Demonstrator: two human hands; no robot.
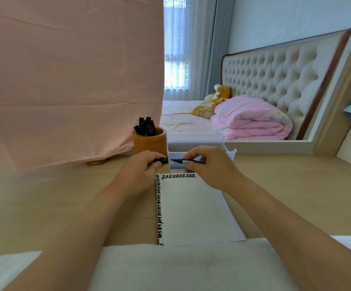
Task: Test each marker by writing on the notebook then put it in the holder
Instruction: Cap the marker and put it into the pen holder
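A white notebook (193, 208) lies open on the wooden desk, with black marks along its top and left edges. Above its top edge my right hand (210, 166) holds a black marker (188, 161) level, its bare tip pointing left. My left hand (141, 171) grips the marker's black cap (162, 160), a small gap away from the tip. A round wooden holder (150, 143) stands behind my left hand with several black markers (146, 127) upright in it.
A white plastic tray (231, 151) sits just behind my hands, right of the holder. A pink cloth (65, 80) hangs at the back left. A mirror (254, 91) behind the desk reflects a bed. White fabric (170, 267) covers the near edge.
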